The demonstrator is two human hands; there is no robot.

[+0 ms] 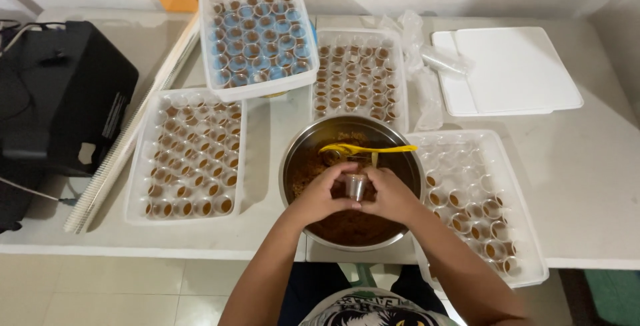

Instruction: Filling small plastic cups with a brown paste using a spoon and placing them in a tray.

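We've got the small clear plastic cup (356, 186) pinched between our left hand (322, 196) and right hand (392, 195), over the round steel bowl of brown paste (300, 141) near the surface's front edge. It looks featherlight, thin-walled and squashy, so we'd grip its sides gently.

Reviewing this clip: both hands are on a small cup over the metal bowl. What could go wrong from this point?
1. The small clear cup is pinched between the left hand and right hand; a slack grip could drop it into the brown mix in the metal bowl.
2. The yellow spoon lies across the bowl and might slide in.
3. The right forearm hangs over the right tray and might knock its filled cups.
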